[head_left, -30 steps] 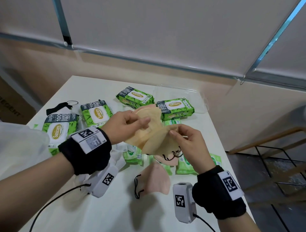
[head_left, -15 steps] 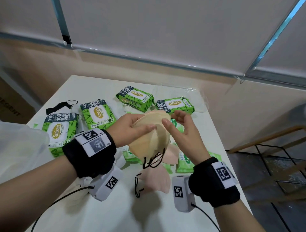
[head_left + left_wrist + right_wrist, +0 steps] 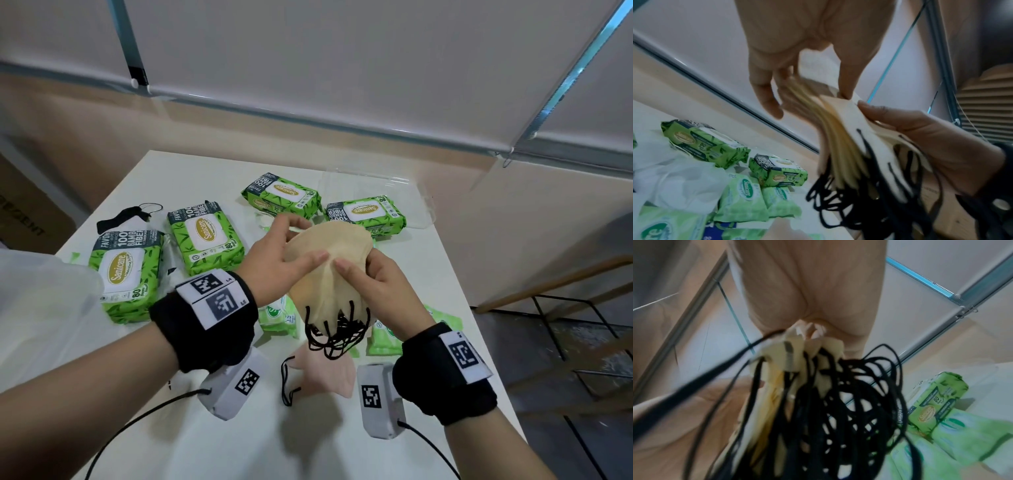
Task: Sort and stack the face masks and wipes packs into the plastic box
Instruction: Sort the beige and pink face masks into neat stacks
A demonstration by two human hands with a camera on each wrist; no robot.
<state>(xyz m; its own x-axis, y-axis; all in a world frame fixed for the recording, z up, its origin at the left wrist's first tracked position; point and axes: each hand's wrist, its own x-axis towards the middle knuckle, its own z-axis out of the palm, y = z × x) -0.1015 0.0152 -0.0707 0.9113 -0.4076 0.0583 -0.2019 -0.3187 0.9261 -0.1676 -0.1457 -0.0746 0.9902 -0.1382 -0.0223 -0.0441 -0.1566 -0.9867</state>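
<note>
Both hands hold a stack of tan face masks [image 3: 329, 263] in the air above the table, black ear loops [image 3: 337, 334] hanging below. My left hand [image 3: 284, 253] grips the stack's left side, thumb on top. My right hand [image 3: 370, 277] pinches its right side. The left wrist view shows the stack [image 3: 840, 129] edge-on, fanned between both hands. The right wrist view is filled by the loops [image 3: 838, 402]. A pink mask [image 3: 325, 373] lies on the table below. Green wipes packs [image 3: 203, 236] [image 3: 126, 270] [image 3: 282, 193] [image 3: 364, 214] lie around. A clear plastic box [image 3: 418, 205] stands at the back right.
A black mask [image 3: 123, 216] lies at the table's far left. Small pale-green wipes packs [image 3: 277, 313] [image 3: 387, 337] sit under my hands. A translucent plastic piece [image 3: 44, 301] fills the left edge. The table's right edge [image 3: 479, 325] drops to the floor.
The tan masks went from spread apart to pressed together into one stack. My right hand moved in against the stack and now pinches it beside my left thumb.
</note>
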